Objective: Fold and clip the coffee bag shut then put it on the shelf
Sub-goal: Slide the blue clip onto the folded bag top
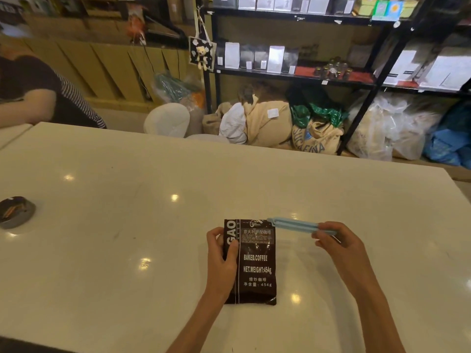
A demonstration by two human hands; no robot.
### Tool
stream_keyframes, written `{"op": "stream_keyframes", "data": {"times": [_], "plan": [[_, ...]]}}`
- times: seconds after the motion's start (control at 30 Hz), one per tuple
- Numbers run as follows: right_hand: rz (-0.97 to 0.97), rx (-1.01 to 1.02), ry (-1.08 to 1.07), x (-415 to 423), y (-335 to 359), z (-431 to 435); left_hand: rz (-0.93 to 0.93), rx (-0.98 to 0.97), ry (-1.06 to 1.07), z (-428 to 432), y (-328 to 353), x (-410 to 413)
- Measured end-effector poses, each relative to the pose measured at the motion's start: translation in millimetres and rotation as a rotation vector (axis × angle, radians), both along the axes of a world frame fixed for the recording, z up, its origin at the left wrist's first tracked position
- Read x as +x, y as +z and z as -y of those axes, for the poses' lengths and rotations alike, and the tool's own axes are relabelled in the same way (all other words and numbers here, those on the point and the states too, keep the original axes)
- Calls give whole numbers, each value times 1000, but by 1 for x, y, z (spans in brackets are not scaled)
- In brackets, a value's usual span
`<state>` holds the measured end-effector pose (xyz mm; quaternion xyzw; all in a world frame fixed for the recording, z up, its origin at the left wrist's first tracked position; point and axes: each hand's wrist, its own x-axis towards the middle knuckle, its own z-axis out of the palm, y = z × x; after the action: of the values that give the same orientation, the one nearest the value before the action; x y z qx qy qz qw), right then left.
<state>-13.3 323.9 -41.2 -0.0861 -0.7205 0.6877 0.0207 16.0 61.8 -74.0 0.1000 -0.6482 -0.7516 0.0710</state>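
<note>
A dark brown coffee bag [256, 261], printed "BAKED.COFFEE" and "NET.WEIGHT:454g", lies flat on the glossy white surface [127, 225] near its front edge. The left hand [221, 261] is closed over the bag's left side, thumb on the printed face and fingers curled around the edge. The right hand [340, 247] pinches one end of a long pale blue bag clip [295, 224] between thumb and fingertips; the clip's free end reaches the bag's top right corner, and whether it touches there is unclear.

Around the bag the surface is mostly bare. A round grey ashtray [15, 212] sits well apart at the far left. Another person's arm [25, 108] rests at the left corner. Beyond the far edge stands a black metal shelf [293, 75] holding white and dark coffee bags and small jars [332, 70]. Burlap sacks [316, 138], a cream sack [265, 121] and clear plastic bags [382, 128] are heaped on the floor below it, and a white stool [168, 119] stands between the surface and the shelf.
</note>
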Motion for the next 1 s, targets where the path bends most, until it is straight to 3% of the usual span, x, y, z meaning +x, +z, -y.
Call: {"op": "stream_keyframes", "data": {"times": [0.37, 0.53, 0.67, 1.0], "plan": [[110, -44, -46, 3, -16, -4, -9, -24, -11, -1, 1, -1], [207, -42, 90, 4, -9, 17, -23, -32, -10, 0, -1, 0], [220, -75, 203, 0, -1, 53, -14, -64, 8, -1, -2, 0], [180, -104, 189, 0, 10, 77, 22, 0, -9, -6, 1, 1]]}}
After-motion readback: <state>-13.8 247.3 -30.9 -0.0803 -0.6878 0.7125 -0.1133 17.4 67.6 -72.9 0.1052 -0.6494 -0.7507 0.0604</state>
